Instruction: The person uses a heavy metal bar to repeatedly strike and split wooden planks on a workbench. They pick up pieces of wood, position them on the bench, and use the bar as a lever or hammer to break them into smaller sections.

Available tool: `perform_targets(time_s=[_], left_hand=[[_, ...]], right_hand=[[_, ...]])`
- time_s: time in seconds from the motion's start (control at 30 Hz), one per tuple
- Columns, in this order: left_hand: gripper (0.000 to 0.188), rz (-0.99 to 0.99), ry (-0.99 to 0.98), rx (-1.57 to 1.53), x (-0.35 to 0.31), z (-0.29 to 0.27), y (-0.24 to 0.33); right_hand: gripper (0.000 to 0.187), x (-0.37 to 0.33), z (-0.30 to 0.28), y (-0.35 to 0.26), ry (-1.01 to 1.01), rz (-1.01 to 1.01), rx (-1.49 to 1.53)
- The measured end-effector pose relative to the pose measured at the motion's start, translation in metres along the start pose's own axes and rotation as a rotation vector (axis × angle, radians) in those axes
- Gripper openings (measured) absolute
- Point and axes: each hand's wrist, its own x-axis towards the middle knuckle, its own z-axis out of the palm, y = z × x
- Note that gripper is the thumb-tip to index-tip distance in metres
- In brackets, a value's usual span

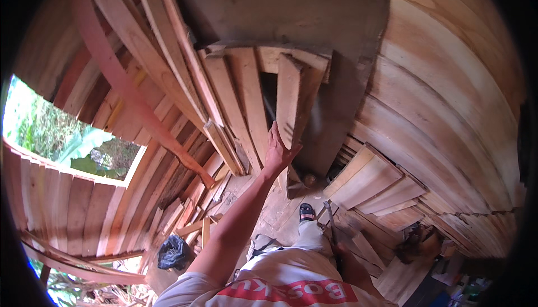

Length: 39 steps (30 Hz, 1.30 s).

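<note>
Gripping the upright plank (pixel 289 97) leaning on the board stack (pixel 235 99), left hand (pixel 278 153) clamps its lower edge; right hand (pixel 343 254) apparently holds a saw (pixel 330 220); steady plank before lifting.

This is a rough timber shed or woodworking store, built of bare wood and full of sawn lumber. The plank walls (pixel 448 99) are unpainted boards, long planks (pixel 224 94) lean upright against them, and a stack of cut boards (pixel 370 181) and loose offcuts (pixel 196 217) lie on the dirt floor (pixel 280 212). An open gap in the wall (pixel 67 139) shows green plants outside, and a black bag (pixel 172 252) sits among the scraps.
</note>
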Motion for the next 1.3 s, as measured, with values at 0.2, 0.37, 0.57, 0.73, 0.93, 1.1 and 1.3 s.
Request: perform_targets(time_s=[0.2, 0.37, 0.57, 0.73, 0.93, 1.1, 1.3], left_hand=[[0.093, -0.234, -0.117, 0.145, 0.04, 0.015, -0.008], [0.074, -0.137, -0.117, 0.143, 0.033, 0.024, -0.022], [0.029, -0.146, -0.133, -0.002, 0.007, -0.014, -0.054], [0.025, 0.111, 0.203, 0.29, -0.032, -0.036, -0.169], [0.023, -0.178, -0.008, -0.253, -0.057, -0.078, -0.127], [0.043, -0.495, 0.112, -0.253, -0.125, -0.145, -0.113], [0.043, -0.614, 0.417, -0.288, -0.166, -0.163, -0.06]], right_hand=[[0.07, 0.007, -0.002, -0.007, 0.017, 0.09, 0.008], [0.06, 0.036, 0.019, 0.025, 0.12, 0.107, -0.102], [0.031, -0.005, -0.016, 0.024, 0.029, 0.006, -0.058], [0.023, -0.058, -0.059, -0.034, 0.181, -0.311, -0.098], [0.028, -0.12, -0.108, -0.081, 0.068, -0.285, 0.046], [0.025, -0.163, -0.13, -0.055, -0.078, -0.401, 0.145], [0.032, -0.107, -0.122, -0.053, 0.056, -0.219, 0.188]])
